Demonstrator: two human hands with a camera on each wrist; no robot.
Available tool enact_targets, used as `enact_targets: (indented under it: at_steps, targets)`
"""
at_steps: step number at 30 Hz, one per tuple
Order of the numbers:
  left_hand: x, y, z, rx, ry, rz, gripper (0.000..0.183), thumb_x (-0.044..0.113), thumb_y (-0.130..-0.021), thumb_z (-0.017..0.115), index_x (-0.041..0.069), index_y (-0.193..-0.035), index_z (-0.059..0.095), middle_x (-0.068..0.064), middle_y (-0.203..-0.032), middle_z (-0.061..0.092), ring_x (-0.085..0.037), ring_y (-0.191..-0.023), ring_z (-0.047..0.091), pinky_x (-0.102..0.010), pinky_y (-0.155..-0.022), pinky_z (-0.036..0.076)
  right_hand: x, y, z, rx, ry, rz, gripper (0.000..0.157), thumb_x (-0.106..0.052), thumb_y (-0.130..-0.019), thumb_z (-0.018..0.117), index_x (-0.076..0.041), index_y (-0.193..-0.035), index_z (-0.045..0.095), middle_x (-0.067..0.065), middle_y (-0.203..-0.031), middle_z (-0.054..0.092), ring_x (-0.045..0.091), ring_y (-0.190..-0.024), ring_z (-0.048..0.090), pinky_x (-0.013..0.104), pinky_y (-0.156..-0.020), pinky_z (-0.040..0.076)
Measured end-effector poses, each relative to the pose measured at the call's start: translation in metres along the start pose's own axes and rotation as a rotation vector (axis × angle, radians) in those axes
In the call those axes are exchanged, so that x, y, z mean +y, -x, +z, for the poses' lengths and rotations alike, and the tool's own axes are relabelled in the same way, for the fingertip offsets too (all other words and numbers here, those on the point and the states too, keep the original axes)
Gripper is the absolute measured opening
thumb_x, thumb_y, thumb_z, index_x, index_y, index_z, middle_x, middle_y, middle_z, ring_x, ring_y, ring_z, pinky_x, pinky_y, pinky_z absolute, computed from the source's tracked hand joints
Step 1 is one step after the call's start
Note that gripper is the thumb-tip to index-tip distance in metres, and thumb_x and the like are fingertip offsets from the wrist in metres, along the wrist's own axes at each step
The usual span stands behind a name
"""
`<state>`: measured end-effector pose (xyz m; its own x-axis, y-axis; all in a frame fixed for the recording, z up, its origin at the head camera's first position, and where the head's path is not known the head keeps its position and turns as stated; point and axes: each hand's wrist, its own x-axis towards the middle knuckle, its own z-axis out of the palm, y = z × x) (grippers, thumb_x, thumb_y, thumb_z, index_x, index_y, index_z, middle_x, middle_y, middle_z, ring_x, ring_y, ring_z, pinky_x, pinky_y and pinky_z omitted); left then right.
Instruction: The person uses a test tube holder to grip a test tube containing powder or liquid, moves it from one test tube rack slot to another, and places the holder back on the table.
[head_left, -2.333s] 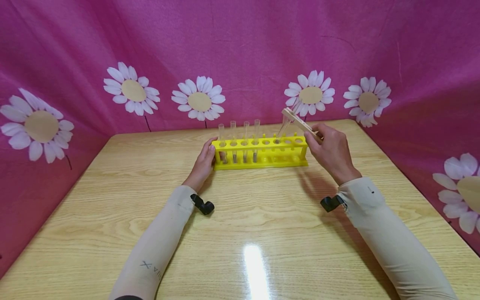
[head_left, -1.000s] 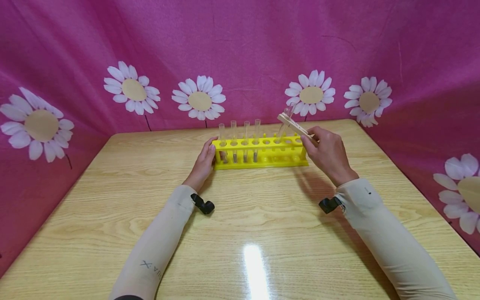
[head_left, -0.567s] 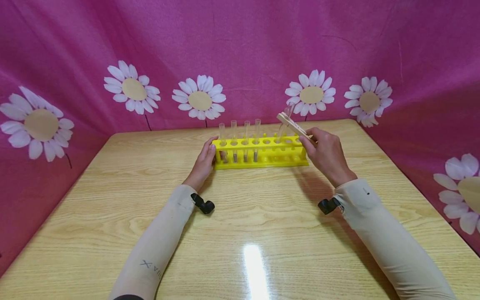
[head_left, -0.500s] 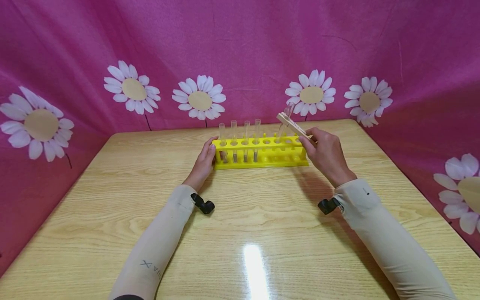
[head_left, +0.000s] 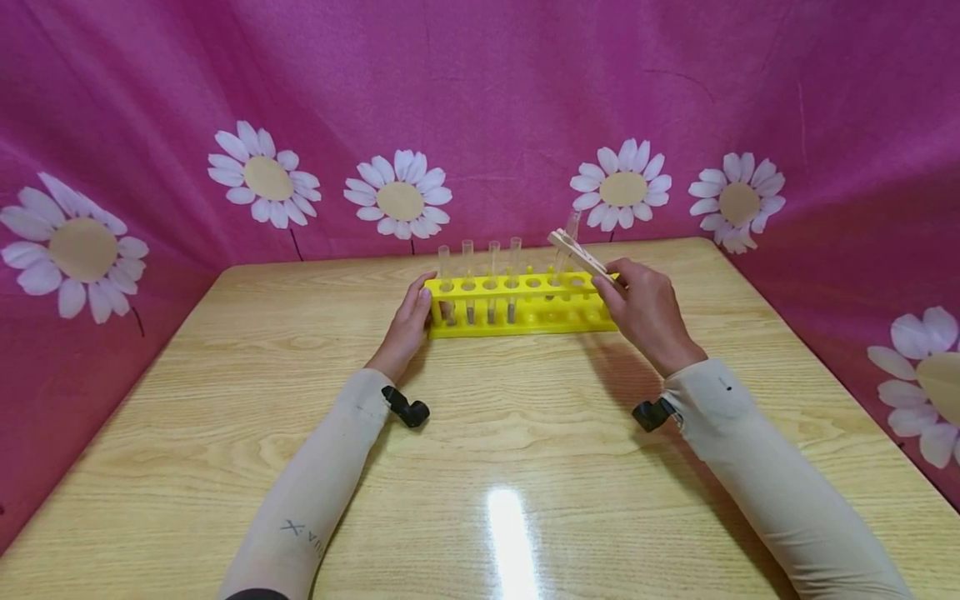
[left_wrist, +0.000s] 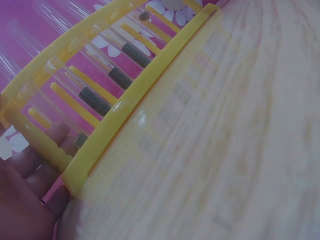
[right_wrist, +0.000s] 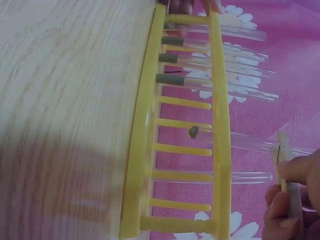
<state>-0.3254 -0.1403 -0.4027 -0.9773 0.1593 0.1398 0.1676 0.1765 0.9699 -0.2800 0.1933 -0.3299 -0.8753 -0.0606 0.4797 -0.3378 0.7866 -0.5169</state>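
My right hand [head_left: 647, 312] grips a wooden test tube holder [head_left: 577, 252], whose jaws clasp a clear test tube [head_left: 572, 227]. In the right wrist view that tube [right_wrist: 245, 142] passes through a hole in the rack's top bar, its dark-filled bottom end [right_wrist: 193, 132] hanging above the base. The yellow test tube rack [head_left: 525, 332] stands on the table. My left hand [head_left: 405, 325] holds the rack's left end, fingers around the end post in the left wrist view. Several test tubes [head_left: 492, 258] with dark grey contents [left_wrist: 94, 101] stand in the left-hand holes.
Pegs [right_wrist: 185, 149] line the rack's back; over one near the right end sits another clear tube [right_wrist: 250, 177]. The wooden table [head_left: 480, 433] ends at a pink cloth [head_left: 495, 100] with white flowers behind and at both sides.
My right hand has moved left and down with the holder. The clasped tube has straightened somewhat and its bottom has sunk through the hole. My left hand stays on the rack.
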Motion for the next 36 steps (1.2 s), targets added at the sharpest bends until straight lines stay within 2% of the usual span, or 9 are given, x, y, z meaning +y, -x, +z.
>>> enact_targets:
  at_steps: [11,13,17,19,26,36]
  targets:
    - [0.001,0.0,0.0,0.004,0.014,-0.026,0.05,0.049,-0.103,0.027,0.034,-0.15,0.028,-0.007,-0.139,0.042,-0.021,-0.125,0.038,-0.039,-0.112,0.027,-0.002,0.001,0.003,-0.009,0.008,0.0,0.024,-0.02,-0.095,0.063,-0.003,-0.112,0.063,0.01,-0.088,0.06,0.025,-0.069,0.051,0.034,-0.059,0.049]
    - [0.005,0.002,-0.001,-0.006,0.016,-0.034,0.049,0.047,-0.103,0.027,0.032,-0.15,0.028,-0.007,-0.141,0.04,-0.021,-0.127,0.037,-0.04,-0.113,0.025,-0.002,0.001,0.004,-0.007,0.009,0.0,0.024,-0.019,-0.095,0.063,-0.002,-0.112,0.063,0.011,-0.088,0.06,0.025,-0.07,0.05,0.035,-0.06,0.049]
    - [0.021,0.01,0.0,-0.024,0.01,-0.03,0.048,0.036,-0.106,0.024,0.023,-0.153,0.025,-0.011,-0.147,0.035,-0.024,-0.131,0.033,-0.042,-0.113,0.024,-0.002,0.001,0.005,-0.006,0.011,0.001,0.025,-0.019,-0.095,0.064,-0.001,-0.112,0.063,0.012,-0.089,0.06,0.025,-0.07,0.05,0.035,-0.061,0.049]
    - [0.022,0.01,0.0,-0.03,0.019,-0.03,0.047,0.034,-0.107,0.024,0.021,-0.153,0.024,-0.011,-0.148,0.035,-0.025,-0.132,0.033,-0.043,-0.113,0.024,-0.002,0.001,0.005,-0.007,0.011,0.004,0.025,-0.02,-0.095,0.063,-0.002,-0.112,0.063,0.012,-0.089,0.061,0.025,-0.069,0.05,0.034,-0.061,0.049]
    - [0.004,0.001,-0.001,-0.01,0.016,-0.032,0.049,0.048,-0.103,0.027,0.035,-0.15,0.028,-0.002,-0.15,0.033,-0.018,-0.134,0.031,-0.038,-0.114,0.023,-0.001,0.003,0.007,-0.025,0.006,0.012,0.026,-0.022,-0.096,0.061,-0.001,-0.113,0.063,0.011,-0.086,0.059,0.024,-0.067,0.049,0.031,-0.057,0.046]
    - [0.001,0.001,0.0,0.001,0.01,-0.008,0.049,0.05,-0.103,0.027,0.034,-0.149,0.028,-0.002,-0.152,0.031,-0.017,-0.137,0.029,-0.038,-0.115,0.021,-0.001,0.003,0.01,-0.034,0.017,0.012,0.026,-0.02,-0.096,0.062,-0.001,-0.114,0.063,0.012,-0.09,0.061,0.025,-0.07,0.051,0.033,-0.059,0.046]
